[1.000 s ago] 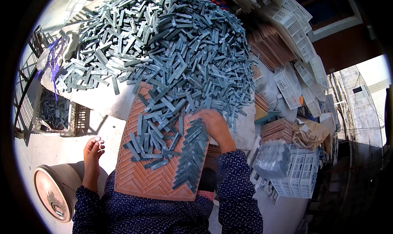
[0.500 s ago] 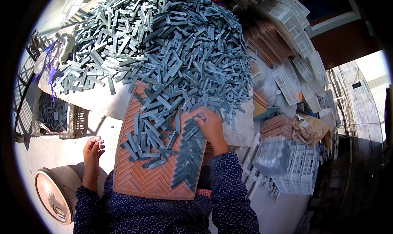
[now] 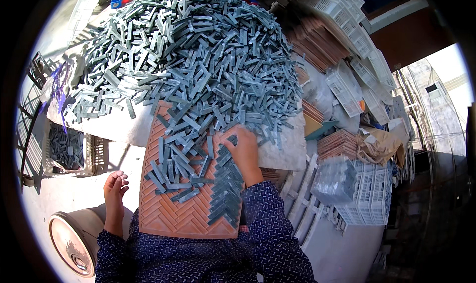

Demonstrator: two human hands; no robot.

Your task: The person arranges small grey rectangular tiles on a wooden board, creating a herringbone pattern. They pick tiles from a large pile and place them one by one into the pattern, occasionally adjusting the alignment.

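A terracotta-coloured tray with moulded herringbone slots leans at my lap, its far end under loose grey-green stone strips. Dark strips fill its right-hand columns in a herringbone pattern. At the top of those columns, my right hand is closed, thumb and fingertips on a dark stone strip; the fingers partly hide it. My left hand hangs in the air left of the tray, fingers loosely curled and apart, with nothing visible in it. Several loose strips lie across the tray's middle.
A large heap of strips covers the pale table ahead. On the left stand a crate of strips and a round drum. Stacked terracotta trays and white plastic crates line the right side.
The whole view has shifted slightly. My right hand stays at the top of the filled columns, fingertips on a strip there. The left hand remains raised beside the tray.
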